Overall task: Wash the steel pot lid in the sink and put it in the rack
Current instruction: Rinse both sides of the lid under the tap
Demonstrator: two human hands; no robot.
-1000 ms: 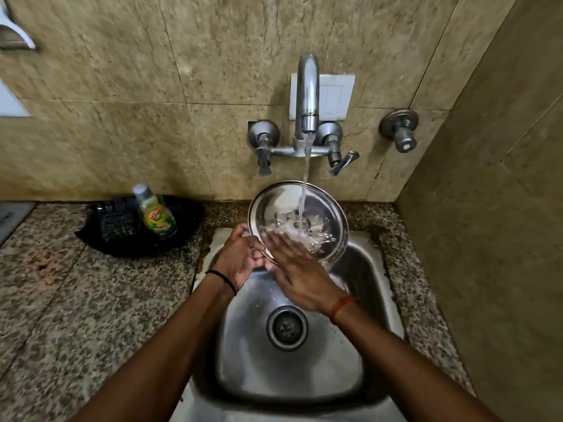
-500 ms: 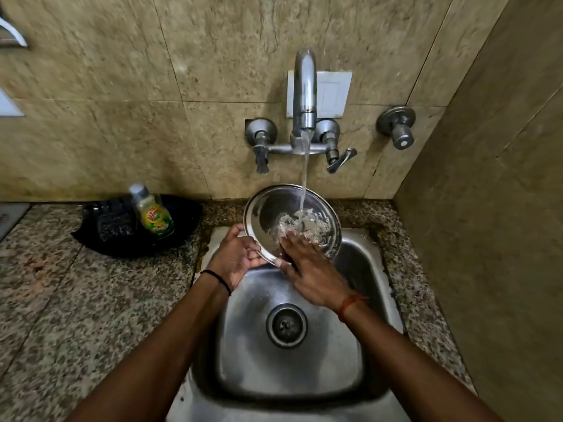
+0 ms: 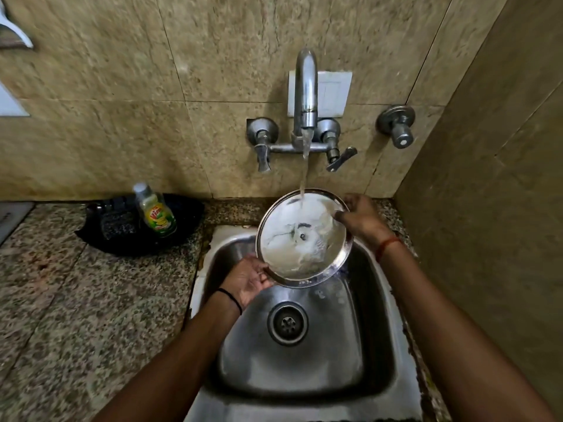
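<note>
Two hands [image 3: 248,280] [image 3: 361,216] gripping steel lid [image 3: 304,239] rim, under running tap [image 3: 305,95]

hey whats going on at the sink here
A person is rinsing a steel pot lid under the running tap, over the sink. The left hand holds its lower rim and the right hand grips the upper right rim. Water sheets across the lid's face. No rack is in view.

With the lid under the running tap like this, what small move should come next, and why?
Probably tilt and turn the steel pot lid under the stream: white foam covers its face, water lands only near its far edge, and the left hand and right hand already grip opposite rims.
</note>
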